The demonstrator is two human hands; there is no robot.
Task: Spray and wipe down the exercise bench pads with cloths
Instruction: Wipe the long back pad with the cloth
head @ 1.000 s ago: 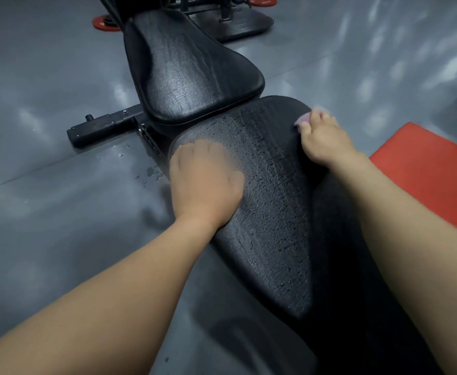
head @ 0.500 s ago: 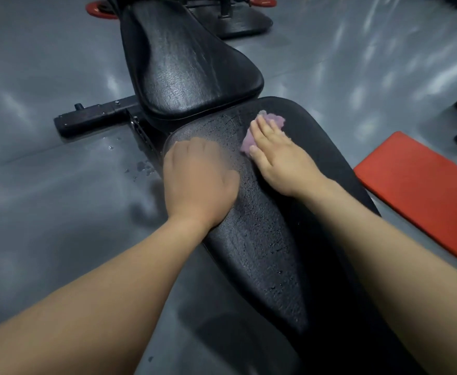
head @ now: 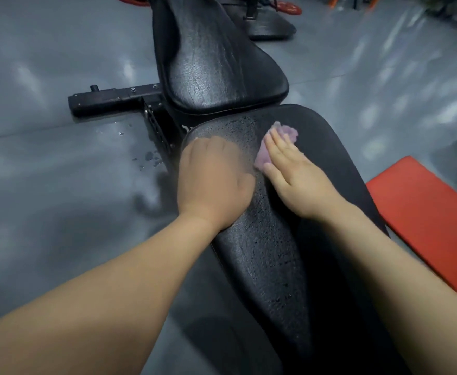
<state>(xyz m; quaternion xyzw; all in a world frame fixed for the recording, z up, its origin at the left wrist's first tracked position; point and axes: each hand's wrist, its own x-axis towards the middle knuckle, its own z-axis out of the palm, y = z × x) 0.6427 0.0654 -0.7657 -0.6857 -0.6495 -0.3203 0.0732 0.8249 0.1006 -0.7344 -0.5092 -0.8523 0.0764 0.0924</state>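
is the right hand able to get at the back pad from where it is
Probably yes. The right hand presses the purple cloth flat on the seat pad, just short of the back pad, with nothing between them; the left hand rests off to the side.

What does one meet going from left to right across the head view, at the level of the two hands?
Water drops → left hand → right hand, its fingers flat on the purple cloth → red mat.
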